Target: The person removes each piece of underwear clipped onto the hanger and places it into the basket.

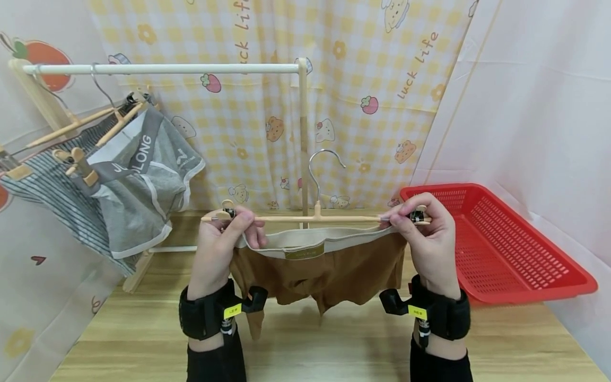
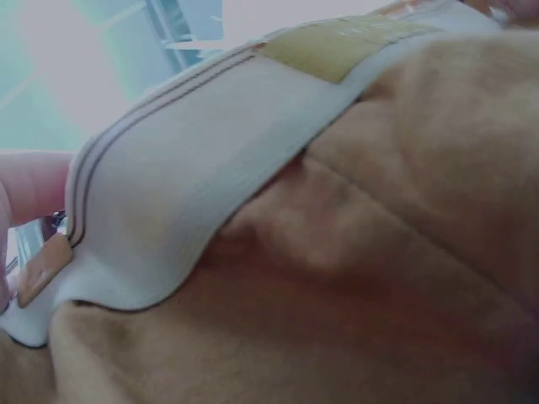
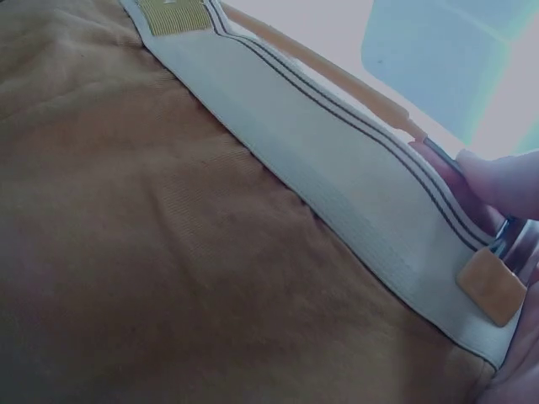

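Observation:
Brown boxer briefs with a white waistband and a gold label hang at a wooden clip hanger, whose metal hook points up. My left hand holds the hanger's left end beside its clip, its fingertips inside the waist opening. At the other end my right hand pinches the bar and clip between thumb and fingers. In the left wrist view, a tan clip pad lies on the waistband's corner. Another clip pad bears on the opposite corner in the right wrist view.
A drying rack with a white rail stands at the back left. On it hang grey briefs and a striped garment on clip hangers. A red plastic basket sits on the wooden table to the right.

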{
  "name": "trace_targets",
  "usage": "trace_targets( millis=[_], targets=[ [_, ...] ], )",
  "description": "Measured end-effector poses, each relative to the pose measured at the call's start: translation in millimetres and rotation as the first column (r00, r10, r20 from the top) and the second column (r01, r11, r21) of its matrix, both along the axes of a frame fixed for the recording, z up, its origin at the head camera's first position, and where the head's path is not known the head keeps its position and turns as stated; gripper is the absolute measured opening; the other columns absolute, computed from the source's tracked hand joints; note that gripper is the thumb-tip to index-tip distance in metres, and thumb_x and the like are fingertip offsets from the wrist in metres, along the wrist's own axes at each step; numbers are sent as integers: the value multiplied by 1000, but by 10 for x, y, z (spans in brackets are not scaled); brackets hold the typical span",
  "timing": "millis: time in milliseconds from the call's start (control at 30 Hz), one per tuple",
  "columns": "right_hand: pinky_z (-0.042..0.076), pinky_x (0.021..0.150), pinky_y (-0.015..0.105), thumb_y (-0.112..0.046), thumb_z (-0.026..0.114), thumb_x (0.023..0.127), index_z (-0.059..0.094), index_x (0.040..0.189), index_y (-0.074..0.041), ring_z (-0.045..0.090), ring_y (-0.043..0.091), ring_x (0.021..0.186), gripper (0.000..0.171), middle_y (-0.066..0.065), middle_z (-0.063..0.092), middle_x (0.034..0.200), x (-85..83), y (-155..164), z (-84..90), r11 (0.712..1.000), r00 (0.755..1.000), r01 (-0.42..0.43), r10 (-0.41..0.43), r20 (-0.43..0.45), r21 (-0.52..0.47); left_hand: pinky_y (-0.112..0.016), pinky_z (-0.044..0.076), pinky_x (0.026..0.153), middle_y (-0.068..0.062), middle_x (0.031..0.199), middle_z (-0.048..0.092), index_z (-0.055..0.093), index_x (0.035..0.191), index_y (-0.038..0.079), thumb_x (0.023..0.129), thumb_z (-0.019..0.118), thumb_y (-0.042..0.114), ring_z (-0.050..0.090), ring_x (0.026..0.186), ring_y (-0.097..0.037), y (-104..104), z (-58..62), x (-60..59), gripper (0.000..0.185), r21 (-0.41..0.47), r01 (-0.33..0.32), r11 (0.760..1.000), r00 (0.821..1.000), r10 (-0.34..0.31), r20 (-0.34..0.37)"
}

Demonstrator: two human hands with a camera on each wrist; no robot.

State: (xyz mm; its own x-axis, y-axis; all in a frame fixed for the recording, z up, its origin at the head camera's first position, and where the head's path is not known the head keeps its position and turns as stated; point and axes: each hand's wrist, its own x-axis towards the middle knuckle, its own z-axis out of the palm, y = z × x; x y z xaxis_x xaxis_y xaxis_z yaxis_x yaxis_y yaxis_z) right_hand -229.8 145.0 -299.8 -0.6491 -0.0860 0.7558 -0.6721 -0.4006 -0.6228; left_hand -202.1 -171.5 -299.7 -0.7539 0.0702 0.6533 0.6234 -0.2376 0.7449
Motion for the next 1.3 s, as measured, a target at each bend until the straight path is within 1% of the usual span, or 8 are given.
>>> trace_targets(
  millis=[200, 300, 467, 667, 800, 900, 1033, 1300],
  targets=[
    [59, 70, 34, 20, 57, 89, 55, 93, 11, 70, 27, 73, 9, 20, 71, 87, -13, 18, -11, 1000, 1000, 6, -6, -24, -4, -34, 49, 64, -4, 59, 60, 64, 106, 1, 106, 41, 29, 64, 63, -23, 11, 5, -9, 37, -14, 157, 988, 986, -157, -51],
    [59, 70, 33, 18, 57, 90, 54, 93, 11, 70, 27, 72, 8, 20, 71, 88, -21, 21, -2, 1000, 999, 14, -14, -41, 1, -35, 50, 63, -5, 62, 62, 64, 107, 3, 108, 30, 33, 63, 61, -23, 22, 35, -12, 45, -14, 179, 984, 983, -179, -42],
    [59, 71, 33, 18, 58, 89, 52, 91, 13, 71, 27, 74, 8, 21, 71, 89, -15, 26, -6, 1000, 995, 24, -24, -95, -2, -35, 51, 64, -3, 65, 65, 68, 95, 10, 109, 28, 35, 64, 61, -21, 26, 51, 13, 50, 3, 136, 991, 989, -136, 52],
    [58, 71, 33, 16, 62, 88, 53, 90, 14, 71, 27, 77, 10, 22, 70, 89, -4, 28, -20, 999, 988, 38, -38, -146, -5, -27, 53, 67, -1, 70, 70, 70, 87, 15, 107, 32, 43, 67, 65, -16, 20, 46, 57, 52, 54, 111, 992, 969, -121, 216],
    [58, 72, 32, 14, 64, 87, 53, 89, 15, 71, 27, 79, 11, 21, 70, 88, -4, 35, -18, 998, 985, 56, -57, -161, -8, -23, 52, 65, -2, 69, 70, 71, 84, 15, 105, 37, 49, 67, 65, -16, 44, 59, 75, 52, 40, 25, 999, 956, -36, 292],
    [58, 73, 30, 13, 66, 87, 54, 89, 14, 71, 26, 81, 12, 20, 71, 88, -8, 47, -17, 997, 983, 77, -77, -167, -10, -24, 51, 63, -4, 69, 69, 73, 100, 14, 105, 38, 50, 67, 66, -18, 70, 71, 72, 50, 29, 6, 1000, 955, -15, 298],
    [57, 73, 28, 13, 66, 87, 55, 88, 14, 71, 25, 82, 11, 20, 71, 88, -12, 64, -19, 995, 980, 95, -96, -173, -14, -28, 54, 63, -9, 74, 71, 70, 117, 10, 106, 39, 45, 70, 71, -21, 84, 73, 50, 48, 48, 58, 997, 963, -68, 262],
    [56, 73, 26, 12, 66, 87, 56, 88, 14, 71, 25, 83, 11, 20, 71, 88, -18, 56, -17, 996, 980, 83, -85, -180, -16, -33, 53, 79, -10, 73, 71, 75, 97, 6, 100, 55, 13, 71, 72, -24, 60, 51, 43, 21, -9, 10, 1000, 972, -7, 233]
  ],
)
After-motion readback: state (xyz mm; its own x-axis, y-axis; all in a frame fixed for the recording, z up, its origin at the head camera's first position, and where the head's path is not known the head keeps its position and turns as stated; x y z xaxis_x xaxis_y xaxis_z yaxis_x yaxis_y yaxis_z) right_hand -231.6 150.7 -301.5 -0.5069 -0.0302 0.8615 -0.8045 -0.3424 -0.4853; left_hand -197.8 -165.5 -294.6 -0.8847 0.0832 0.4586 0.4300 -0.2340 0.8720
